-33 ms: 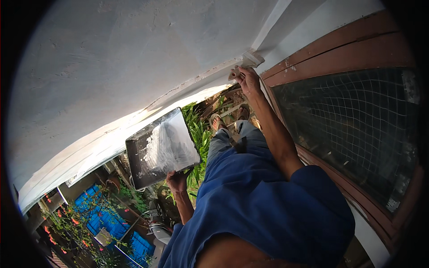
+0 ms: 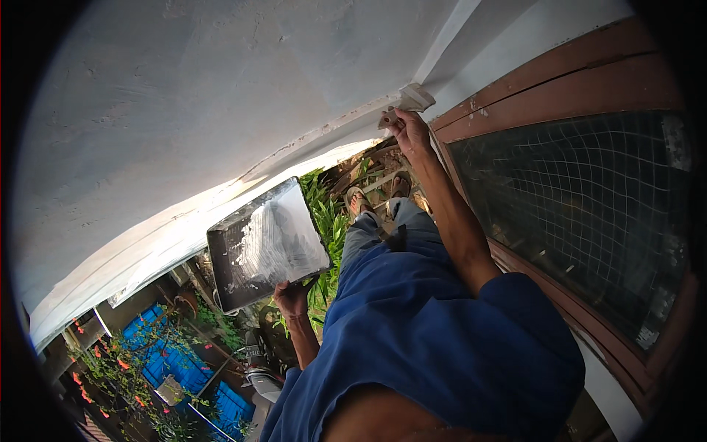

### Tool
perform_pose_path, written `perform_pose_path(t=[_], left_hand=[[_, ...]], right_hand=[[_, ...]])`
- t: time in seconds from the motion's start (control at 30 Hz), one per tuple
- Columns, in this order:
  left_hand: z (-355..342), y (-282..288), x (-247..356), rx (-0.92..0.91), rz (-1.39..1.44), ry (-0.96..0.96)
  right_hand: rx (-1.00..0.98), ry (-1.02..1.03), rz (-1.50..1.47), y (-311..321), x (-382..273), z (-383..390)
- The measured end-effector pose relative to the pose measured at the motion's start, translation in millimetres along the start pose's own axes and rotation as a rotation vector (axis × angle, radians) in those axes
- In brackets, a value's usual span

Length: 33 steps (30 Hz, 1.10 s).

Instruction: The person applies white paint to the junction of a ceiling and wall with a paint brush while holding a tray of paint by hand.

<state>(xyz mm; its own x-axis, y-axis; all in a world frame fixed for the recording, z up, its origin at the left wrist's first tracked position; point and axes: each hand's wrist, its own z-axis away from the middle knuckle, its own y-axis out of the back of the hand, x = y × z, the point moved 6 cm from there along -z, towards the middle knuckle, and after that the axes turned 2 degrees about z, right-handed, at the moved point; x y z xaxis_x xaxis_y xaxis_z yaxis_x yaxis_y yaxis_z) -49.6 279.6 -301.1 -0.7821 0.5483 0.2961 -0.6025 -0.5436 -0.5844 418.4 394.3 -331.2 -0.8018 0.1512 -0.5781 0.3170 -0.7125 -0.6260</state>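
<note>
My left hand [image 2: 292,300] is closed on the near edge of a black paint tray [image 2: 234,283]. The tray hangs tilted beside the wall, with white paint [image 2: 269,239] smeared across its ribbed floor. Up at the wall's lower edge, my right hand [image 2: 410,132] pinches what looks like a paintbrush [image 2: 388,118] by its brownish handle, which has a hole near the end. Its working end is hard to make out against the pale wall corner beyond my fingers.
A whitish wall [image 2: 221,88] fills the upper left. To the right stands a brown-framed window [image 2: 574,199] with a grid behind the glass. Green plants [image 2: 328,221] grow near my sandalled feet [image 2: 359,200]. A motorbike [image 2: 259,368] and blue sheeting [image 2: 173,353] are at lower left.
The brush handle in my right hand has turned slightly and shifted a little. The tray and my left hand have hardly moved.
</note>
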Motion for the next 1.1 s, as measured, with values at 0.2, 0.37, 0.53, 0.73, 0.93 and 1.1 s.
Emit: perform_pose_path(t=[0.2,0.37,0.53,0.73,0.93,1.1], left_hand=[[-4,10,-2,-0.047,-0.013,0.02],[-7,1,-5,-0.101,-0.011,0.029],[-2,-12,-7,-0.064,0.051,0.007],[-10,3,-10,-0.122,0.092,0.056],[-12,6,-14,-0.116,0.092,0.042],[-12,6,-14,-0.043,0.05,0.029]], right_hand=[[0.029,0.027,-0.311,-48,-62,23],[-0.041,0.098,-0.291,-99,-120,79],[-0.171,0.429,0.059,-139,-153,150],[-0.025,0.8,0.452,-92,-117,174],[0.128,0.333,0.67,-26,-63,140],[0.154,0.355,0.671,-46,-72,126]])
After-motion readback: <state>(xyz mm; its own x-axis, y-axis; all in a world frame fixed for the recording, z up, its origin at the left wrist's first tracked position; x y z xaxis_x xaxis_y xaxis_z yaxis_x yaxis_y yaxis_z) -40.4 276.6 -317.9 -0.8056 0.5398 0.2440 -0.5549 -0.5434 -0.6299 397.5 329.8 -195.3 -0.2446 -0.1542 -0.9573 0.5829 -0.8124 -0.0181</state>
